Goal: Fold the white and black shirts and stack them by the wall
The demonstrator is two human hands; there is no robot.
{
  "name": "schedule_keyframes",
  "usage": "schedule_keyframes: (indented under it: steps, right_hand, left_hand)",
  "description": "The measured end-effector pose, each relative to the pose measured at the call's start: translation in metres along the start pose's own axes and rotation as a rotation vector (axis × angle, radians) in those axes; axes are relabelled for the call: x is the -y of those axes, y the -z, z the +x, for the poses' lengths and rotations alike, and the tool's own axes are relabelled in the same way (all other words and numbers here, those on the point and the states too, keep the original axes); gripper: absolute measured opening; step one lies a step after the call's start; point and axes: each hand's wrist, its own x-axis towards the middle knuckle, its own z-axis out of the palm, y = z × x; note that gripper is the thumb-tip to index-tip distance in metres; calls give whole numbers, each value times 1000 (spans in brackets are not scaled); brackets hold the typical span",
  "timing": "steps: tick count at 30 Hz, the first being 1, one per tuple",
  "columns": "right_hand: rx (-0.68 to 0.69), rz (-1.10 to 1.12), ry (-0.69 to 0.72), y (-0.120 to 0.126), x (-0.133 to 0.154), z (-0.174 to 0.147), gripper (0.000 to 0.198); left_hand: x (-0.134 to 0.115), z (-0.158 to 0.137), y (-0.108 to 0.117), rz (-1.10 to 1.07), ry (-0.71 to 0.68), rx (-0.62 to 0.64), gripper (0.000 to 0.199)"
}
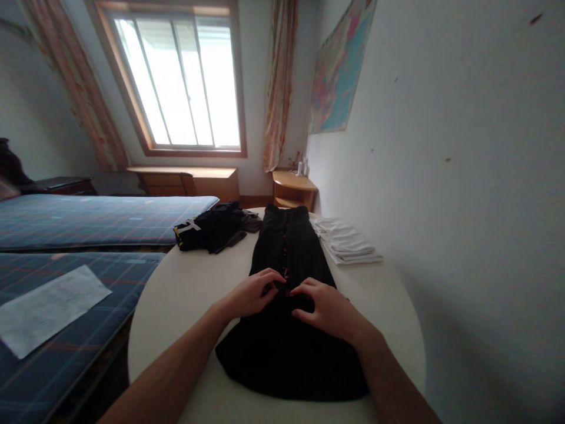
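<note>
A long black skirt (295, 359) lies lengthwise on a round white table (176, 300), its waistband at the far end and its wide hem towards me. A strip with small pinkish-red details runs down its middle. My left hand (253, 292) is at this strip, fingers bent and closed on the cloth at its left edge. From the other side my right hand (329, 306) meets it, fingers and thumb curled around the black cloth. The fingertips of both hands are close together, and exactly what they pinch is hard to make out against the dark fabric.
Rumpled dark clothes (216, 227) lie at the table's far left, and folded white cloth (346, 240) at its right. Beds with blue plaid mattresses (110, 218) stand to the left, one bearing a white sheet (53, 306). A wall (477, 235) borders the right side.
</note>
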Motion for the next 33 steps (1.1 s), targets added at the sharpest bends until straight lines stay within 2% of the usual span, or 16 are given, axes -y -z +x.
schedule_keyframes:
  steps: [4, 8, 11, 14, 17, 20, 23, 28, 30, 33]
  right_hand:
    - [-15, -117, 211, -10, 20, 2, 40]
    - [46, -167, 379, -26, 42, 3, 40]
    - [32, -202, 456, -40, 50, 6, 27]
    - [-7, -130, 525, -43, 51, 8, 12]
    - [-58, 36, 528, -31, 46, 5, 11]
    - [-64, 102, 465, -15, 37, 0, 4]
    - [-2, 75, 434, -10, 33, -1, 20]
    - [15, 21, 568, -30, 53, 1, 52]
    - [42, -16, 601, -40, 62, 0, 53]
    - [88, -96, 610, -49, 68, -1, 44]
  left_hand:
    - [17, 0, 4, 71, 135, -158, 26]
    - [37, 1, 7, 62, 178, -220, 24]
    - [45, 2, 6, 33, 178, -214, 24]
    - [49, 2, 4, 7, 162, -206, 24]
    - [49, 2, 4, 4, 168, -206, 24]
    - [49, 1, 4, 12, 162, -205, 24]
    - [49, 1, 5, 27, 160, -229, 23]
    - [54, 3, 5, 107, 141, -312, 21]
    - [57, 3, 6, 132, 138, -326, 20]
    - [58, 3, 7, 141, 151, -326, 20]
